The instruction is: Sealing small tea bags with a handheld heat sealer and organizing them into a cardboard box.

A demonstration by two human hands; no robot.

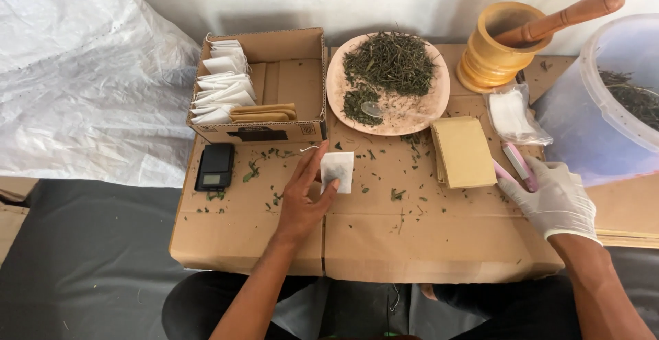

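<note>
Cardboard desk strewn with leaf bits, both hands at work over it.

The tub at the far right holds dried leaves; an open box of white sachets stands behind, beside a plate heaped with herbs, with a mortar and pestle further right. Nearer lie a tan envelope stack and a small black scale. The left hand, fingers spread, pinches a filled sachet flat on the desk between thumb and forefinger. The gloved right hand has fingers loosely curled around a pink tool. The sachet looks open, so a tilt could spill its leaves among the scattered bits.
</note>
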